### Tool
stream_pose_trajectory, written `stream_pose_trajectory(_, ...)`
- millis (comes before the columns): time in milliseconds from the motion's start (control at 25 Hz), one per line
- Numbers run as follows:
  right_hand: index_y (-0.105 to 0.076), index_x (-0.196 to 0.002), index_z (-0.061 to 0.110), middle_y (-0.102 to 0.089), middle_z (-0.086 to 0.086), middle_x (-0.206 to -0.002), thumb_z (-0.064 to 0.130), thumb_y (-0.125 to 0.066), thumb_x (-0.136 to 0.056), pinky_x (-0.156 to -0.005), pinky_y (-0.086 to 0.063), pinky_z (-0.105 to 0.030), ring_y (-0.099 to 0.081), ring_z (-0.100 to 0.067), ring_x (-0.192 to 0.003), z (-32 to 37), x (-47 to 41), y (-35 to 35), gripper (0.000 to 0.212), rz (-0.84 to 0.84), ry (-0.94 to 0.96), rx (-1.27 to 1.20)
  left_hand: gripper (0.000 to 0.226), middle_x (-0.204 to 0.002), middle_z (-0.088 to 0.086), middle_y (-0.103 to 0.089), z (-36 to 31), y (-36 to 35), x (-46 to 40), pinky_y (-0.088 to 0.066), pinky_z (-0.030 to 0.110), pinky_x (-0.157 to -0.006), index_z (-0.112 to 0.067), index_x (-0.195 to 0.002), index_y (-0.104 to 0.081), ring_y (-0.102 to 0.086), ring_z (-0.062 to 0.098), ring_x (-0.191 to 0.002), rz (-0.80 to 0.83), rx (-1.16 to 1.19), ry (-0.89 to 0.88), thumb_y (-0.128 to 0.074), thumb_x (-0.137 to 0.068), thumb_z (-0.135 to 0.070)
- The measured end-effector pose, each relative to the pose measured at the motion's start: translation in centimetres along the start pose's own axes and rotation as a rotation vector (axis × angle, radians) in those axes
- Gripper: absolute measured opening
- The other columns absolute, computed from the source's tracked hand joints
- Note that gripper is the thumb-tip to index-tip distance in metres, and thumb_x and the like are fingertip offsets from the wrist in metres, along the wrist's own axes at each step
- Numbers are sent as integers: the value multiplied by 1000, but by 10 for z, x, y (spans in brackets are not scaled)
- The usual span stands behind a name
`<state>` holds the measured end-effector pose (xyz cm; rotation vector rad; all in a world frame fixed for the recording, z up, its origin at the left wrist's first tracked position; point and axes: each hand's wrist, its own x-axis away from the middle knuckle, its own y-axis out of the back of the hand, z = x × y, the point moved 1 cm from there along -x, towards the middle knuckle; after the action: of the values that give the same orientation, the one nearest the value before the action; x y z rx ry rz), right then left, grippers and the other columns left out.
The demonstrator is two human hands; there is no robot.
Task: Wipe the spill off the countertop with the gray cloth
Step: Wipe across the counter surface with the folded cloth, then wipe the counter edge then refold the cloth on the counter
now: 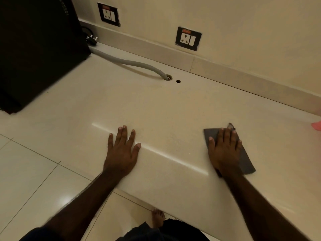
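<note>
The gray cloth [247, 161] lies flat on the cream countertop [156, 108], at the right near the front edge. My right hand [225, 150] presses flat on top of the cloth, fingers spread, covering most of it. My left hand [122, 148] rests palm down on the bare countertop at its front edge, fingers apart, holding nothing. No spill shows clearly on the glossy surface.
A black appliance [38, 49] stands at the back left. A grey corrugated hose [132, 64] runs from it into a hole [168, 77] in the counter, beside a smaller hole [178, 81]. Two wall sockets [188, 38] sit above the backsplash. A pink object [316, 125] shows at the right edge.
</note>
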<state>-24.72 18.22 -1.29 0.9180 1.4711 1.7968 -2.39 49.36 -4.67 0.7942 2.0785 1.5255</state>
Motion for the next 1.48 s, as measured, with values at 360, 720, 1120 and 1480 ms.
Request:
stream_pose_trajectory(360,1,-173,24,11,0,-182,67,-3,-109,-134,6,-48,16,-18,-167,58,100,-45,77,73,525,41,69,-173,11,-10,16,19,-6,9,51,-128,-19,-163,-21,3,21,-160,-41,45,53,-8,-105,-54)
stream_pose_trajectory(720,-4,-173,16,5,-10,-182,62,-14,-111,-135,1,-59,8,-30,-168,103,-36,-13,78,48,261,0,64,-173,8,-10,56,25,-9,8,55,-128,-21,-164,-17,2,22,-161,-75,-12,187,-8,-106,-47)
stream_pose_trajectory(1120,-1,-173,18,10,-10,-182,64,-15,-110,-135,7,-57,16,-29,-167,260,-21,-30,80,168,644,52,62,-169,9,-29,61,27,-9,-2,49,-131,-10,-162,-25,-14,18,-159,-213,237,246,-17,-108,-40)
stream_pose_trajectory(1480,-8,-173,24,-2,-4,-182,68,-11,-109,-136,-1,-56,9,-20,-168,217,101,-58,78,112,956,51,64,-165,15,-35,69,27,-11,-5,48,-131,-4,-157,-33,-21,24,-158,-223,246,240,-18,-105,-37)
